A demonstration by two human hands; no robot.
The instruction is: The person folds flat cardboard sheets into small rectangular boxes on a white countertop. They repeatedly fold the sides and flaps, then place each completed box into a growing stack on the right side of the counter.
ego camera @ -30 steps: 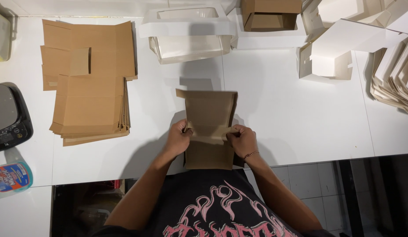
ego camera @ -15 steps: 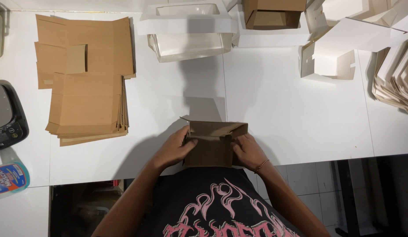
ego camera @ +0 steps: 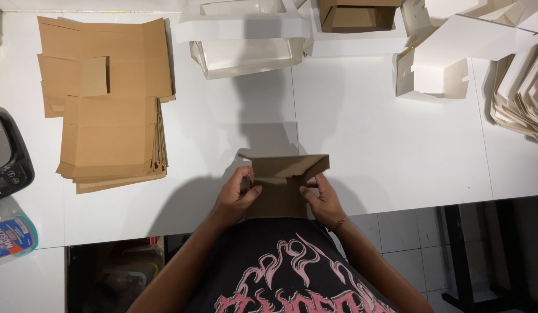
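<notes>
Gripping one brown cardboard box blank (ego camera: 280,185): two hands, left hand (ego camera: 234,200) and right hand (ego camera: 322,200).

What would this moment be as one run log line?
left hand: grips brown cardboard blank | right hand: grips same | top flap folded | on white table

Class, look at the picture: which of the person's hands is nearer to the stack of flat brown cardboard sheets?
Left. The left hand grips the folded brown box on the side facing the stack of flat brown cardboard sheets. The right hand grips the box's far side, farther away.
</notes>
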